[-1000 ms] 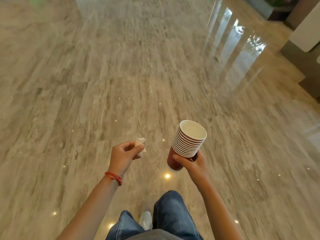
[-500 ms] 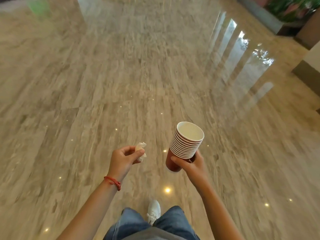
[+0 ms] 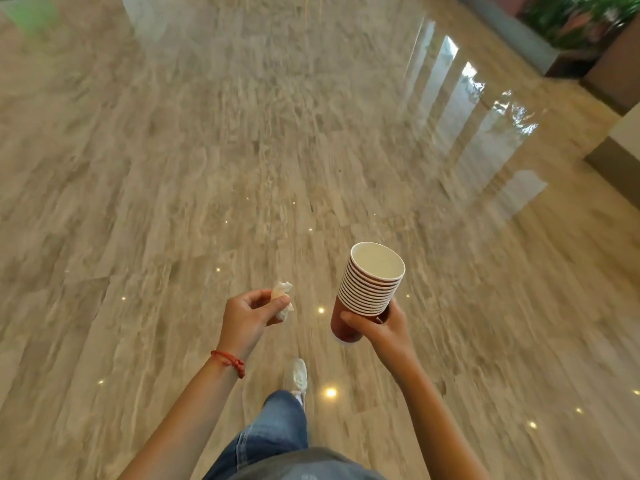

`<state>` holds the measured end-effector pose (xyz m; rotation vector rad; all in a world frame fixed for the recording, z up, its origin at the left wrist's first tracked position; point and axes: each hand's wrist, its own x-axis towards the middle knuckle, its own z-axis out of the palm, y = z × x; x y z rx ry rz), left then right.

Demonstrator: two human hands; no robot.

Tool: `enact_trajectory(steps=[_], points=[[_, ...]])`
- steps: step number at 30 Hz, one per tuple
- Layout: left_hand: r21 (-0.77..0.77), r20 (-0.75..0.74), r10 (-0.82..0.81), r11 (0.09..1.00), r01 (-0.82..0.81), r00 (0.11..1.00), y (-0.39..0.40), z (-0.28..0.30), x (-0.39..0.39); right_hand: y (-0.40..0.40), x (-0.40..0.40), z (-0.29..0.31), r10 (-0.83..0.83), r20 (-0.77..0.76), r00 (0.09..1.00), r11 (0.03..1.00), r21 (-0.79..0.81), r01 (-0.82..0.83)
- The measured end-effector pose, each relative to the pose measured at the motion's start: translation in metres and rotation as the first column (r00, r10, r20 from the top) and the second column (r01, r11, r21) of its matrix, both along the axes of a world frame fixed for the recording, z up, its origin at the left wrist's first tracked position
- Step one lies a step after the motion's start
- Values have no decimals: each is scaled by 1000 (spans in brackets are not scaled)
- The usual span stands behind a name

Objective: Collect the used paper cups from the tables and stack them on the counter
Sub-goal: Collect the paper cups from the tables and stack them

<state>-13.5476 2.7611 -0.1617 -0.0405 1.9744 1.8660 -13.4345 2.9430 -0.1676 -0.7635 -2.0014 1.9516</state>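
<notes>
Polished floor (image 3: 242, 150) nearer the planter (image 3: 585, 26) than before; fingers unchanged, clamped on cup stack (image 3: 370, 289) and tissue (image 3: 283, 299).

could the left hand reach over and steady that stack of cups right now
Probably not well. The left hand is beside the stack of paper cups with open air between them, but its fingers already pinch a crumpled tissue. The right hand grips the stack's lower part alone.

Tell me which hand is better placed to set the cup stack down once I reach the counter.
Right. Your right hand already grips the stack of paper cups near its base, held upright. Your left hand pinches a crumpled tissue, so it is occupied.
</notes>
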Motion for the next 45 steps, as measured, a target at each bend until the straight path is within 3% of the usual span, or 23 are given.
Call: enact_trajectory(steps=[12,19,26,45], points=[[15,30,-81,997,81,996,175,16,-268,164,-240,8,-135,26,991,991,0,135],[7,28,-74,997,74,997,283,1,-399,273,-375,-5,-132,-1,991,991,11,132],[30,17,-92,995,91,996,389,22,-528,391,-515,16,-115,-10,993,993,18,115],[10,41,-216,977,215,976,632,15,-914,616,-867,16,-298,-29,954,954,-3,299]])
